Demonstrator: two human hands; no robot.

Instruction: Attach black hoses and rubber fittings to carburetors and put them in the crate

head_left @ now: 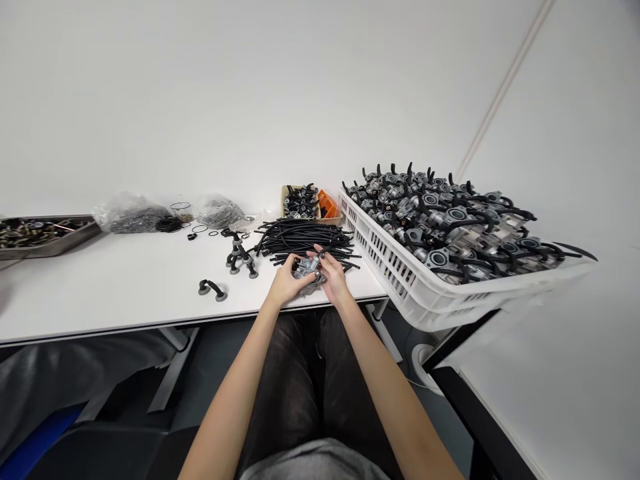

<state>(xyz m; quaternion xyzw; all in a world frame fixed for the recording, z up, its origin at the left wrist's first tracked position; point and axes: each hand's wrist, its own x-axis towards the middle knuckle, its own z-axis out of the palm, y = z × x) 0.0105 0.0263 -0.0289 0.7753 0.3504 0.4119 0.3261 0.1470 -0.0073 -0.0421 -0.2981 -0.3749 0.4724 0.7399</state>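
Close to the table's front edge, a silver metal carburetor (306, 268) is held between both hands. My left hand (286, 283) is closed around its left side, the thumb lying across the top. My right hand (332, 276) grips the right side, with its fingers near a small black piece (323, 255) at the top; whether that piece is fixed to the carburetor I cannot tell. Just beyond the hands lies a pile of black rubber hoses (305, 237). Several black elbow tubes with grey ends (240, 257) rest to the left, and two more (213, 289) sit nearer the front edge.
A white plastic basket (380, 257) heaped with carburetors stands at the right. Behind the hoses are a small bin (284, 200) of black parts and an orange tray (327, 205). Plastic bags (133, 213), rubber rings (200, 229) and a metal tray (75, 243) lie leftward.
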